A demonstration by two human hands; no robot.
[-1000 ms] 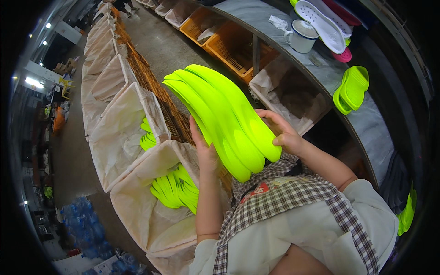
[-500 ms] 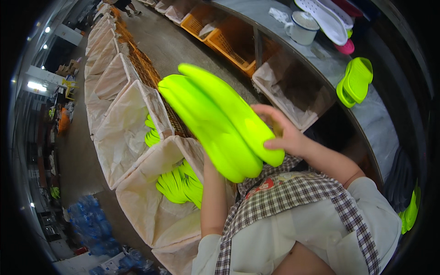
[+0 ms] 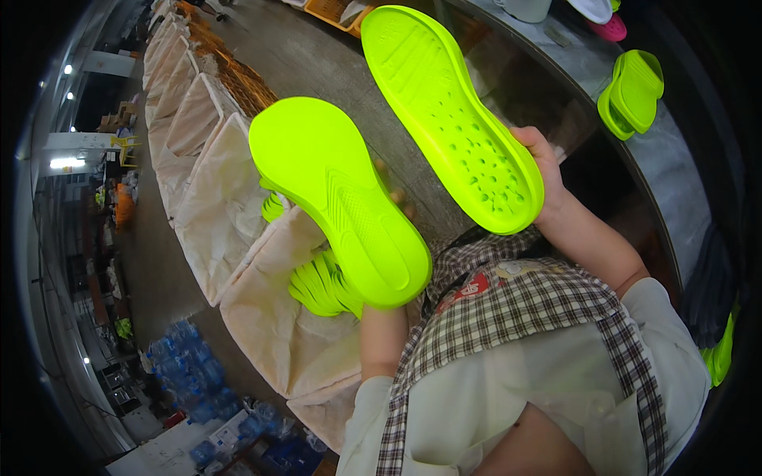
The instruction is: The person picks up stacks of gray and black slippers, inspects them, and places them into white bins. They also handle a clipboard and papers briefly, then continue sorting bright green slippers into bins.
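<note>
Two neon-green shoe soles are held apart in front of me. My left hand (image 3: 397,193) grips the left sole (image 3: 341,206) from beneath; only its fingertips show past the sole's right edge. That sole shows a smooth face with a fine ribbed pattern at its waist. My right hand (image 3: 546,173) is closed on the heel-side edge of the right sole (image 3: 456,119), whose raised rim surrounds a face dotted with small holes. Below the left sole, several more green soles (image 3: 324,287) lie stacked in a cloth-lined bin (image 3: 266,317).
A row of cloth-lined bins (image 3: 208,186) runs along my left. At the right, a grey worktable (image 3: 635,170) bears a pair of green soles (image 3: 633,94) and a white mug (image 3: 525,6). A yellow crate (image 3: 333,14) stands beyond. Blue plastic bottles (image 3: 184,365) pile up at lower left.
The two soles, held together before, are now separated, one in each hand. The left one shows its patterned face, the right one its holed face.
</note>
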